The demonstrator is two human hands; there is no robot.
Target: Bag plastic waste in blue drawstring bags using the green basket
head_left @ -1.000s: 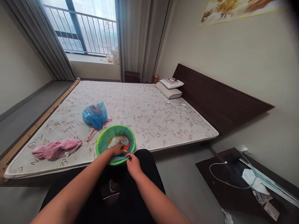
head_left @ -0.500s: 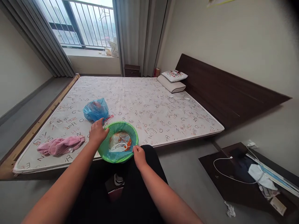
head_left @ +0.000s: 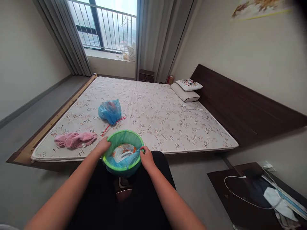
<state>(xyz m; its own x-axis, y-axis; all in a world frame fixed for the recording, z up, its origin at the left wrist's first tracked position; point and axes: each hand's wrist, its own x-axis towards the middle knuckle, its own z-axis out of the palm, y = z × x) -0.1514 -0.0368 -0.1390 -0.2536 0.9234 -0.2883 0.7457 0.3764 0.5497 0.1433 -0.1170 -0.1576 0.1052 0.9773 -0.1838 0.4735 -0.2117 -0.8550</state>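
A green wastebasket (head_left: 112, 166) with a translucent blue bin liner (head_left: 123, 138) folded over its rim is at my knees, by the mattress edge. Crumpled wrappers and white plastic (head_left: 122, 152) lie inside it. My left hand (head_left: 103, 146) is closed on the left side of the rim, its fingers partly hidden. On the right side, my right hand (head_left: 146, 158) pinches the liner at the rim. Beyond the basket, a filled blue plastic bag (head_left: 110, 111) with red drawstrings (head_left: 120, 119) rests on the mattress. Left of my left hand lies a pink cloth (head_left: 75, 140).
The letter-patterned mattress (head_left: 153, 111) spreads ahead, with pillows (head_left: 188, 91) stacked near the dark headboard (head_left: 240, 102). At lower right, a dark bedside surface (head_left: 223, 182) holds a white cable and a white mask (head_left: 275, 198). A wooden bed-frame edge (head_left: 59, 113) runs along the left.
My view has shifted, so the room appears further right. My left hand has drawn back from beside the blue bag to the basket's rim. My right hand now pinches the liner higher up.
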